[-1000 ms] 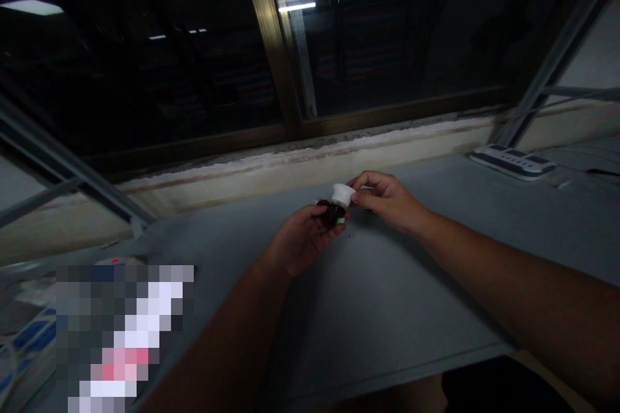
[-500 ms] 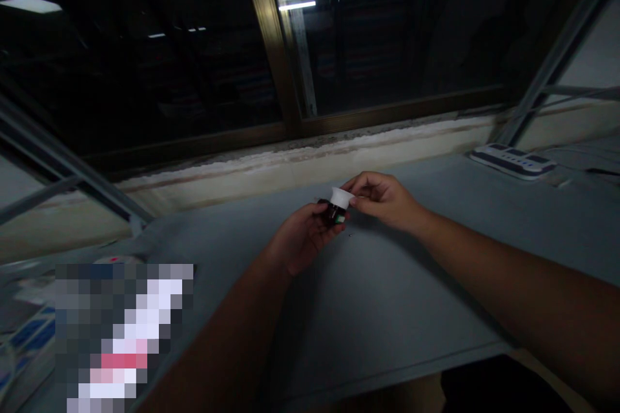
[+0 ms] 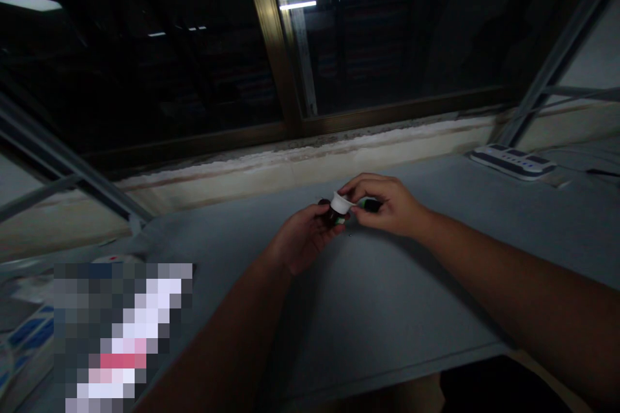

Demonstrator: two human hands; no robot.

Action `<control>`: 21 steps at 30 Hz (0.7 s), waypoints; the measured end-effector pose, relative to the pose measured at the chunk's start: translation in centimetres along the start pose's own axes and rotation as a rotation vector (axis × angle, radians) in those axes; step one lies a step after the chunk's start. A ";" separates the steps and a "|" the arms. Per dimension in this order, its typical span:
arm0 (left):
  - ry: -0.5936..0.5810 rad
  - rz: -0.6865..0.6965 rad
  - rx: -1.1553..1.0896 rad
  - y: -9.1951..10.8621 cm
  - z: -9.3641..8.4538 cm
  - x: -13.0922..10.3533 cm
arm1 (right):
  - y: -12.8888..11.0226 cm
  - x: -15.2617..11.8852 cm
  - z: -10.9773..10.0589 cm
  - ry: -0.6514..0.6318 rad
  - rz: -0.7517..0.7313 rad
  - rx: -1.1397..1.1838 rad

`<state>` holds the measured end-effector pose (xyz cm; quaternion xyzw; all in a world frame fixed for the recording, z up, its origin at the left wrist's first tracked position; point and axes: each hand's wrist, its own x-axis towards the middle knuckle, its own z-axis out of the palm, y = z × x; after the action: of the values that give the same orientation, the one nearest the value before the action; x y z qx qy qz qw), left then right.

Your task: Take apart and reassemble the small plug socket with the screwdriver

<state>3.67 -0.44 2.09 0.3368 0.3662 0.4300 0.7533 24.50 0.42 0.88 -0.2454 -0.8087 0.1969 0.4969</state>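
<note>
Two hands met at a small dark bottle [image 3: 333,217] topped by a flared white piece [image 3: 340,204] above a grey table [image 3: 387,316].
The left hand [image 3: 304,242] gripped the bottle's body, its thumb on the near side, while the right hand [image 3: 396,205] pinched the white piece's rim between thumb and fingers; a dark object with a touch of green [image 3: 371,205] showed just behind the right hand, and a power strip [image 3: 513,162] lay well apart, toward the window [image 3: 387,32].
</note>
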 end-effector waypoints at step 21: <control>-0.106 0.196 0.039 -0.5 -0.1 -0.3 | 0.9 -0.8 2.0 0.113 -0.005 0.105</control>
<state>3.69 -0.94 1.70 0.4080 0.2995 0.4761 0.7192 23.17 0.52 -1.07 -0.2275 -0.7685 0.2235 0.5546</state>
